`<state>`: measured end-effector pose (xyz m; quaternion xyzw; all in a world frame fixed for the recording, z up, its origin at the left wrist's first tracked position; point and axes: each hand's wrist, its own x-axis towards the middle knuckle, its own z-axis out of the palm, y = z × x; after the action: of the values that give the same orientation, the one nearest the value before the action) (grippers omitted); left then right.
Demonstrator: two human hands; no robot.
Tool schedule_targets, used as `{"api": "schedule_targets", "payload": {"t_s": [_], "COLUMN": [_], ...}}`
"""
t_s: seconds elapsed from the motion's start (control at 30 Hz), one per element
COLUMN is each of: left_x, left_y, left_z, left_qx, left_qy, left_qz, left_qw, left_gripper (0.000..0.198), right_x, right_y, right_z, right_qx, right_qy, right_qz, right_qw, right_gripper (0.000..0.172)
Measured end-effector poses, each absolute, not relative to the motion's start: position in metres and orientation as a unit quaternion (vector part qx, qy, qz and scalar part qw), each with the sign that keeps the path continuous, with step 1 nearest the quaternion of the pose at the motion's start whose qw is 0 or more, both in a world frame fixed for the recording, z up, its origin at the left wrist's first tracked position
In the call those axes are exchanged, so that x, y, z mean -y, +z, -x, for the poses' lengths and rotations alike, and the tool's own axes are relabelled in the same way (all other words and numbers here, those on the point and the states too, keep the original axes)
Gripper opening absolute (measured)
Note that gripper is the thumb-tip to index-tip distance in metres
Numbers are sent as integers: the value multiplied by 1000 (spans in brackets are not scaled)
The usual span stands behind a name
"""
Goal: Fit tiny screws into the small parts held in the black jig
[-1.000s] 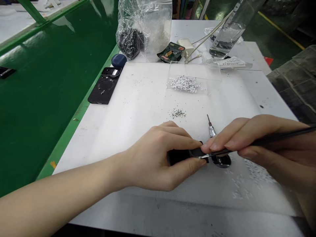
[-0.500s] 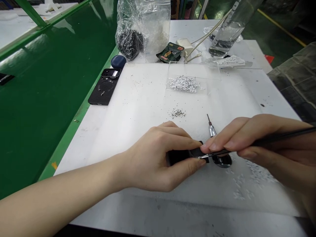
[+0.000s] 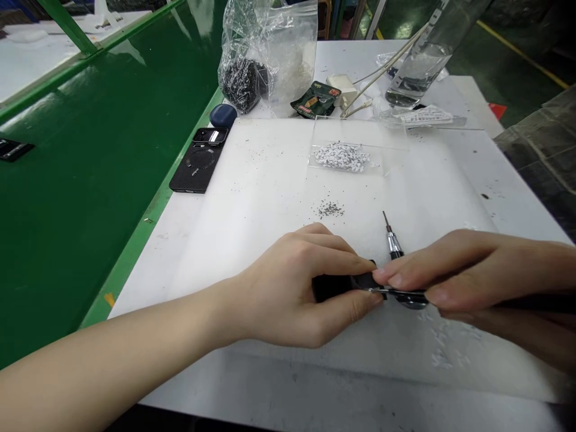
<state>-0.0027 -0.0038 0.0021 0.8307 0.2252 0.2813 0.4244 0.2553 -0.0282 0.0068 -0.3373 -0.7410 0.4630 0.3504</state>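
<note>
My left hand (image 3: 288, 288) grips a small black plastic part (image 3: 333, 287) between thumb and fingers. My right hand (image 3: 468, 282) is shut on slender black tweezers (image 3: 400, 293), whose metal tips touch the front end of that part. Just beyond my fingers lies a precision screwdriver (image 3: 393, 243), its steel shaft pointing away and its dark round end (image 3: 413, 305) partly hidden under the tweezers. Ahead of my hands is a small heap of dark grains (image 3: 330, 209) on a white sheet (image 3: 252, 240). Scattered white bits (image 3: 443, 345) lie below my right hand.
A clear tray (image 3: 342, 157) holds several small white pieces. Farther back stand a plastic bag (image 3: 265, 57), a water bottle (image 3: 418, 75), a green sachet (image 3: 315, 99) and white cables (image 3: 382, 69). A black-cased phone (image 3: 197, 167) and navy case (image 3: 223, 116) lie left, beside the green bench (image 3: 90, 180).
My right hand has rolled and lowered, bringing the tweezers from slanting up-right to nearly level. The whole view has shifted slightly. My left hand still holds the black part.
</note>
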Motion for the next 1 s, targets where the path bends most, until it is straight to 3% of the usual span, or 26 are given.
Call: {"api": "schedule_targets", "payload": {"t_s": [0.1,0.4,1.0], "left_x": [3,4,4], "left_y": [2,6,6], "left_z": [2,2,2], "left_qx": [-231,-239,-244], "left_qy": [281,272,260], "left_qz": [-827,-824,-830], "left_qw": [429,436,430], "left_gripper": [17,20,18], "right_x": [25,27,23], "right_y": [8,10,9], "right_z": [-259,-242,-239], "right_qx": [795,749,719], "right_qy": [438,416,454], "right_qz": [300,363,362], "right_qw": [293,366,383], "right_gripper": [34,19,22]}}
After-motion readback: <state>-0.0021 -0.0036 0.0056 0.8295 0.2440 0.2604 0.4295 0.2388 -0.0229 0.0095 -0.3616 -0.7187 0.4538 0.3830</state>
